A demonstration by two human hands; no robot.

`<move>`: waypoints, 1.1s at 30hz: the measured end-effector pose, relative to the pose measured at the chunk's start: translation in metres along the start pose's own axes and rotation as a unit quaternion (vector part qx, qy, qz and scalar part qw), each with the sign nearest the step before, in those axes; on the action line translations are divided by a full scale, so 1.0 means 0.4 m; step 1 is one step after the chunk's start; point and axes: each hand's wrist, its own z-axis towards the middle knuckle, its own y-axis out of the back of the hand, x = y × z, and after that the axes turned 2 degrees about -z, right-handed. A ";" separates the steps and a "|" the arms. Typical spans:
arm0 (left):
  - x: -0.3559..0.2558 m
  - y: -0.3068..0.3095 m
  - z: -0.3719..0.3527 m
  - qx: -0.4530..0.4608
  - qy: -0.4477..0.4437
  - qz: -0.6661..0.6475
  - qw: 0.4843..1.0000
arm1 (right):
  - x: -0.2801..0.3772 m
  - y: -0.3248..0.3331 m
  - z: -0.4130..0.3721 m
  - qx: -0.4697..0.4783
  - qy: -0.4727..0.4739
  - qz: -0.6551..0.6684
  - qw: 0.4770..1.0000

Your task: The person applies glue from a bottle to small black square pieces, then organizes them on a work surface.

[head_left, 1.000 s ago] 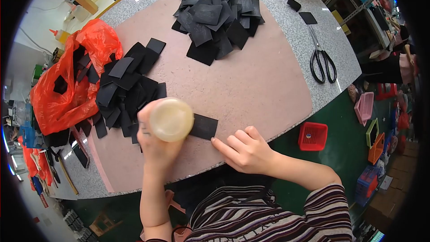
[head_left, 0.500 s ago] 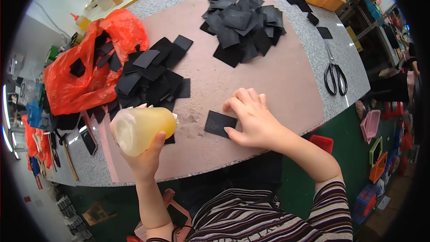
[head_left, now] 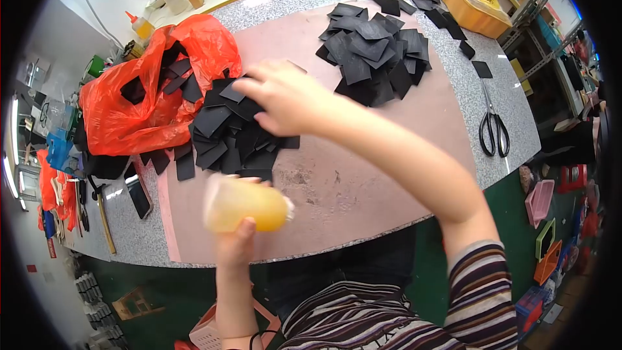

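Note:
My left hand [head_left: 236, 244] is wrapped round a clear squeeze bottle [head_left: 249, 207] of yellow liquid, held on its side above the mat's near edge with its whitish tip to the right. My right hand [head_left: 278, 100] reaches across to the left pile of flat black rectangular pieces [head_left: 223, 126]. Its index finger and thumb are apart at the top of that pile, and I see no piece between them. Further right on the mat lies a second heap of black pieces [head_left: 372, 52].
A pinkish mat [head_left: 389, 162] with dark smudges covers much of the speckled table. Left of the pile lies a red plastic bag [head_left: 139, 104] with black pieces in it. Black-handled scissors [head_left: 494, 126] rest at the right, a phone [head_left: 138, 191] at the left, a yellow box [head_left: 470, 0] at the back.
My right hand has moved left and away from me, from the single black piece on the mat to the left pile. That piece no longer shows there. The bottle has shifted right.

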 end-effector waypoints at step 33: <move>0.023 -0.002 0.043 0.023 0.089 -0.231 0.969 | 0.158 0.138 -0.373 -0.001 -0.327 0.257 0.909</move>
